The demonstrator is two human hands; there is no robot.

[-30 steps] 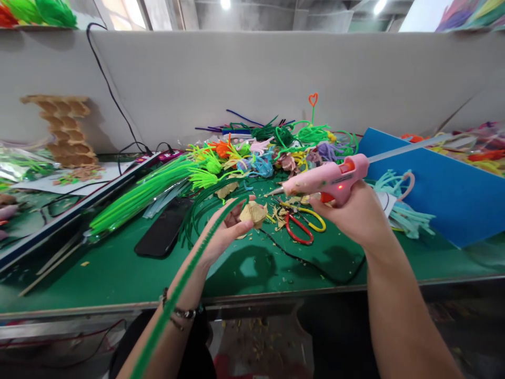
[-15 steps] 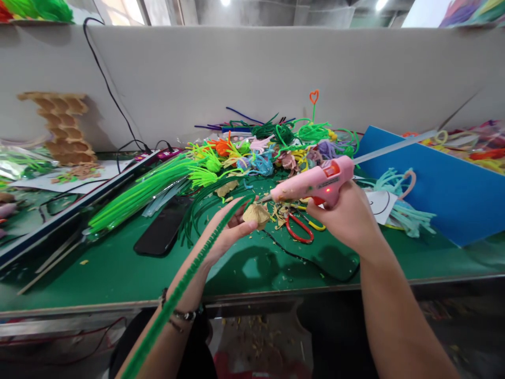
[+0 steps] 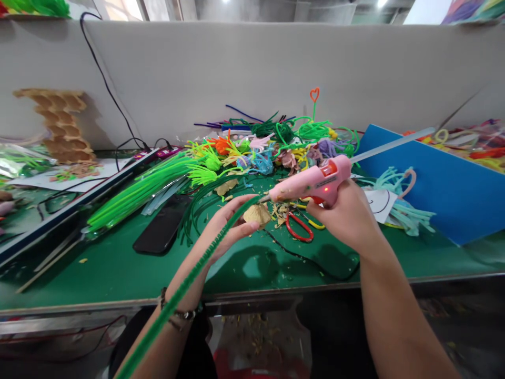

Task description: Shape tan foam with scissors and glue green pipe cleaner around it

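In the head view, the work looks partway along: the tan piece [image 3: 257, 215] already has a pleated cone shape, pinched between the thumb and fingers of the left hand [image 3: 232, 213] above the bench [image 3: 158, 284], while whether it is joined to the green stem [image 3: 169, 308] cannot be told. The right hand's [image 3: 349, 213] fingers wrap the grip of the pink plastic glue gun [image 3: 307, 181], its metal nozzle by the stem's upper end, with any glue too small to see. The stem is fuzzy and gently curved; crumpled scraps [image 3: 281, 215] lie beside red-and-yellow-handled scissors [image 3: 299, 231].
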